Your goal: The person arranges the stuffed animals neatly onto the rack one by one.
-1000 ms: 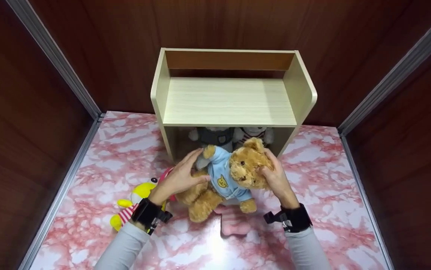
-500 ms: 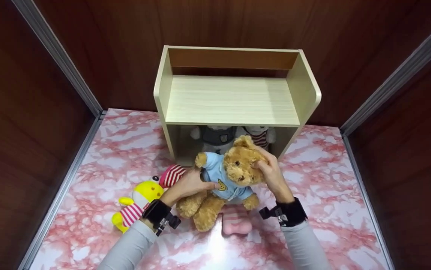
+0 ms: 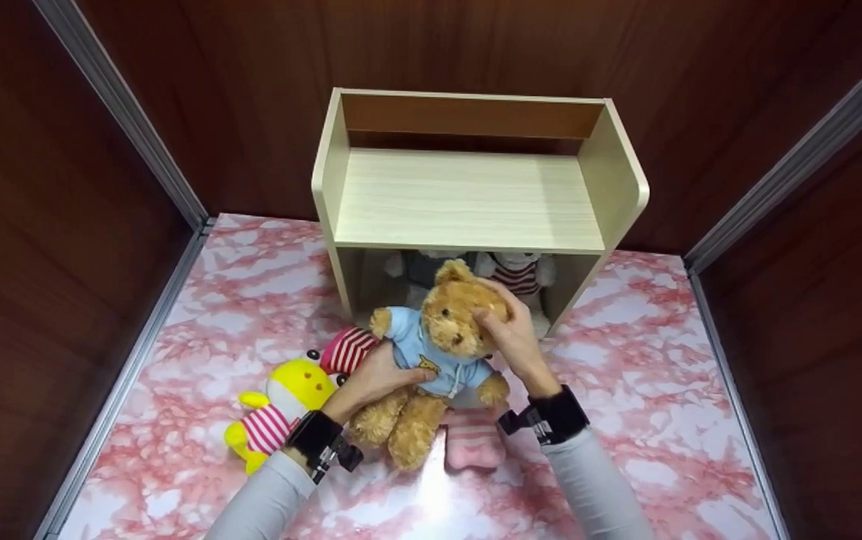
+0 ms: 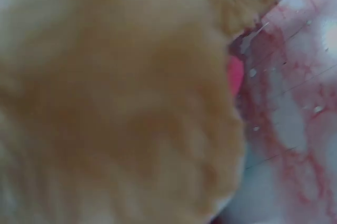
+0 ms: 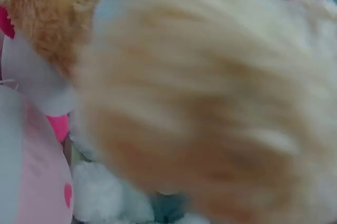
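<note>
A brown teddy bear in a light blue hoodie leans back slightly in front of the shelf, its legs toward me. My left hand grips its side at the waist, thumb across the hoodie's front, with the other fingers mostly hidden by the bear. On the head, my right hand holds with the thumb on the face and the fingers curling behind. Blurred brown fur of the teddy bear fills most of the left wrist view. In the right wrist view, the teddy bear's fur also covers much of the picture.
A pale wooden two-tier shelf stands behind. Its lower compartment holds a grey-clothed plush and a striped-shirt plush. A yellow plush and a red-striped plush piece lie left; a pink striped plush lies in front.
The bear has turned more upright and shifted left, its head moving with my right hand. My left hand has gone from outstretched fingers beside the bear to gripping its waist.
</note>
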`<state>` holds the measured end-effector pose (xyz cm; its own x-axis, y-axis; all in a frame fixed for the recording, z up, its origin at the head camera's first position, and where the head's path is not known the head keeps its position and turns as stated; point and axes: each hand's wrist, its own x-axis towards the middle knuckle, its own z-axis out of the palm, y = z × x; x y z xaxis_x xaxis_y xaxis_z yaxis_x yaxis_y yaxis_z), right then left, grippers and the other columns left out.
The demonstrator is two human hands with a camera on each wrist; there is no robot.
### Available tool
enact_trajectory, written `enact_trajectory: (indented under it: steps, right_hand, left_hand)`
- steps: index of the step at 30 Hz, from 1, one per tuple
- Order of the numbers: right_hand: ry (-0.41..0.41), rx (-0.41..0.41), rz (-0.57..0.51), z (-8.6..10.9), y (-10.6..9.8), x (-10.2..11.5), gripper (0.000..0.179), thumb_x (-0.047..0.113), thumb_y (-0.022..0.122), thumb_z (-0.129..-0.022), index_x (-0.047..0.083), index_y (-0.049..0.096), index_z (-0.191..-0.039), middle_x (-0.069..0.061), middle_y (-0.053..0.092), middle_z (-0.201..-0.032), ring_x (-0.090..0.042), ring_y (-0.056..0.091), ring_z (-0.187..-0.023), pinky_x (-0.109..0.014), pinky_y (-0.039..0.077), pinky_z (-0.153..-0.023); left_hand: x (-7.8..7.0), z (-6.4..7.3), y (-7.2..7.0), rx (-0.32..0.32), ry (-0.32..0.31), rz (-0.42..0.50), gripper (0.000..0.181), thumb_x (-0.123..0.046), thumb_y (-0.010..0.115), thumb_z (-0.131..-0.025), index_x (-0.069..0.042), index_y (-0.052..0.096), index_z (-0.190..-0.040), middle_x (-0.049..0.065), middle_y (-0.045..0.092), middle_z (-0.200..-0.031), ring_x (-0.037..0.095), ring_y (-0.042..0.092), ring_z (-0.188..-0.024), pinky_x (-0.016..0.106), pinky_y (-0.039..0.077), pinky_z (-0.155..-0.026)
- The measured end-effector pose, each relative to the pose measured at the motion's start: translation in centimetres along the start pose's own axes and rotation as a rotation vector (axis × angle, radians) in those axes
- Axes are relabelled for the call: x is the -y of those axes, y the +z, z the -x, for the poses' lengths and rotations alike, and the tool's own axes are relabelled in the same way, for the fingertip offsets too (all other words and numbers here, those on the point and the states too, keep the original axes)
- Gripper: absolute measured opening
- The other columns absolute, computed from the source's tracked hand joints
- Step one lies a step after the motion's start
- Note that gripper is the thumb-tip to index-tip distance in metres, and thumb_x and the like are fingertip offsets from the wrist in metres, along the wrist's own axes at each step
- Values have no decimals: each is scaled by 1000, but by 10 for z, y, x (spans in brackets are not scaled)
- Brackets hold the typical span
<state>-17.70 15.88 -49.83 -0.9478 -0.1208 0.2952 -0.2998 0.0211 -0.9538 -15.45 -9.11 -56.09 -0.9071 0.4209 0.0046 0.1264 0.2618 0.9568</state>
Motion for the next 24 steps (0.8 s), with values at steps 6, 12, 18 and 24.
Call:
enact_trajectory:
  steps: [6, 12, 18, 24]
  right_hand:
    - [35, 33, 28, -5, 16, -5, 44, 10, 71, -98, 7, 62, -141, -4, 69, -111, -14, 65, -88, -26, 54, -78]
    - [37, 60, -4, -6, 15, -14, 39, 10, 60, -105, 1, 58, -143, -15, 64, -136, -18, 65, -107, -29, 56, -88]
    - [5, -52, 84, -18, 8, -35, 34, 10, 57, -106, -6, 60, -136, -23, 63, -136, -34, 64, -117, -39, 56, -95]
    - [-45, -49, 551, -30, 14, -56, 38, 5, 65, -95, -6, 63, -132, -25, 67, -124, -41, 64, -114, -52, 51, -101]
  left_hand:
    - [18, 8, -5, -119, -14, 123, 56, -18, 86, -84, 1, 63, -131, 13, 72, -124, 25, 66, -115, 39, 50, -104]
    - [39, 20, -11, -197, -69, 216, 51, -13, 83, -85, 3, 64, -129, 15, 71, -125, 27, 66, -116, 40, 48, -105]
    - [63, 32, -15, -315, -36, 432, 51, -5, 79, -88, 7, 57, -133, 16, 67, -129, 22, 63, -118, 32, 47, -107]
    - [79, 43, -16, -417, -27, 582, 62, -1, 74, -90, 6, 43, -144, 13, 59, -137, 17, 57, -124, 28, 41, -112]
